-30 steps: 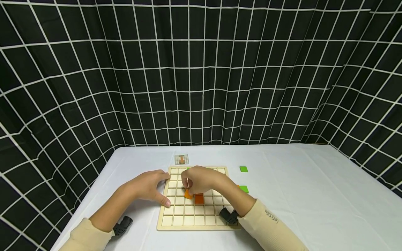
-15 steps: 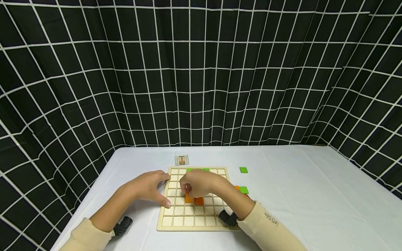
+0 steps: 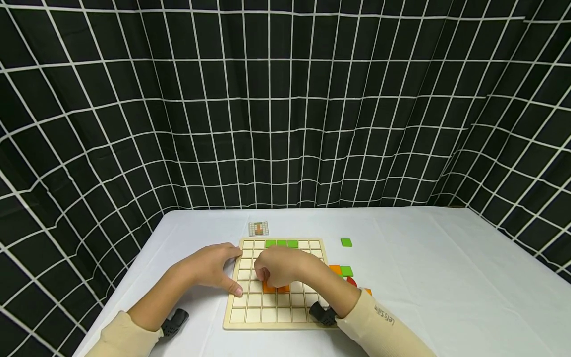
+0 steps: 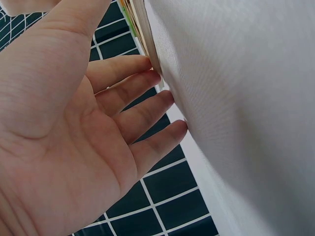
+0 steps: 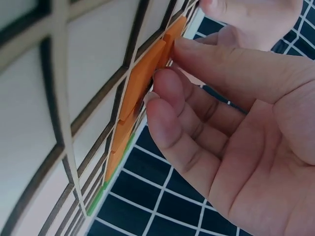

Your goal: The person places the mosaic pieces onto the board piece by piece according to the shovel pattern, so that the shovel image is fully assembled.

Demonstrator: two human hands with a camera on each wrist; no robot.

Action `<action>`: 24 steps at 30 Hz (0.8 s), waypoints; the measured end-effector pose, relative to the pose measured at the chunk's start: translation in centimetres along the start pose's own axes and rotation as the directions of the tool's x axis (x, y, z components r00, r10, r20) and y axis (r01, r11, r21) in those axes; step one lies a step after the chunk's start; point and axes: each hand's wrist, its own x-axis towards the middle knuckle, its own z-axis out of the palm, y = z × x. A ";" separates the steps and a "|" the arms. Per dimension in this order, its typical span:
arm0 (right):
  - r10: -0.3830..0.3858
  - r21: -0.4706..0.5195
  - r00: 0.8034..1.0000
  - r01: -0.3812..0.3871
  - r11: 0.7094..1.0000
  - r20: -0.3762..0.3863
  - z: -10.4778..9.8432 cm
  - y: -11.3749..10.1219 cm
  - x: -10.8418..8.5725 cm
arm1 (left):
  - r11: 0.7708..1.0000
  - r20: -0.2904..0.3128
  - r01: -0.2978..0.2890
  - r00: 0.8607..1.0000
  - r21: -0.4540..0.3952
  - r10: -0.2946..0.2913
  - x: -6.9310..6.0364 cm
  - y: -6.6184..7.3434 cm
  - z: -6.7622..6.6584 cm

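Observation:
A pale wooden grid board point(image 3: 260, 315) lies flat before me. My left hand point(image 3: 209, 265) rests at its left side, thumb on the frame; in the left wrist view the fingers point(image 4: 142, 115) are extended, tips against the cloth and board edge. Over the board's middle, my right hand point(image 3: 283, 265) has curled fingers and holds a square orange tile point(image 3: 267, 287) down at a cell. The right wrist view shows the thumb tip touching that tile point(image 5: 172, 42). Another orange tile point(image 3: 283, 288) sits beside it. Several green tiles point(image 3: 281, 244) fill far-row cells. The hand hides cells between.
Right of the board lie loose green point(image 3: 346, 242) and orange tiles point(image 3: 335, 269) and a red piece point(image 3: 351, 281), partly behind my right forearm. A small pattern card point(image 3: 258, 228) lies beyond the board on the white cloth point(image 3: 424, 267). A black grid curtain point(image 3: 285, 109) hangs behind.
My right hand has lowered the orange tile from a tilted position to lie beside the other orange one, moving slightly nearer me. The left hand has stayed in place.

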 end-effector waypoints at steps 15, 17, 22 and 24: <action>-0.038 0.015 0.999 0.038 0.999 0.038 -0.5 0.2 -0.3 | 1.000 0.003 0.013 1.000 0.012 -0.013 0.2 -0.4 0.2; -0.033 0.031 0.999 0.032 0.999 0.035 -0.8 0.7 -0.7 | 1.000 0.005 0.018 1.000 0.008 -0.018 0.4 -0.5 0.3; -0.005 0.078 1.000 0.005 0.997 0.010 -1.1 2.4 -2.3 | 0.999 0.015 0.034 0.999 0.000 -0.034 0.5 -0.4 0.4; 0.023 0.073 1.000 -0.022 0.997 -0.002 -1.1 3.3 -3.2 | 0.999 0.018 0.043 0.999 0.008 -0.043 0.3 -0.5 0.3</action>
